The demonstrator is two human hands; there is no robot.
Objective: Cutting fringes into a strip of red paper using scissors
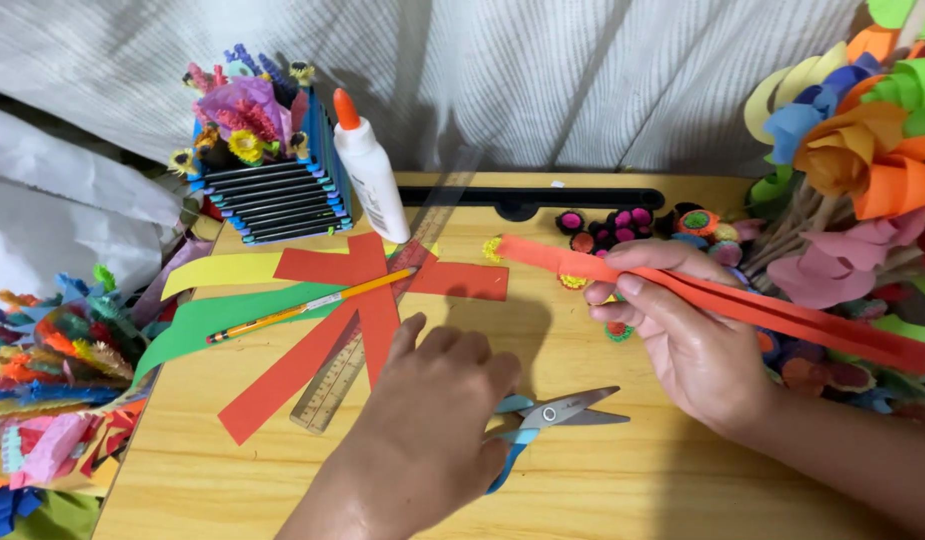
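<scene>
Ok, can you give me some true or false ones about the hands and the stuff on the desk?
1. The right hand holds a long red strip. True.
2. The left hand holds the pencil. False: the pencil lies on the paper strips, apart from both hands.
3. The scissors lie on the desk by the left hand. True.
4. The glue bottle lies on its side. False: it stands upright, orange cap on top.
5. The ruler lies on top of the red strips. False: a red strip crosses over it.
</scene>
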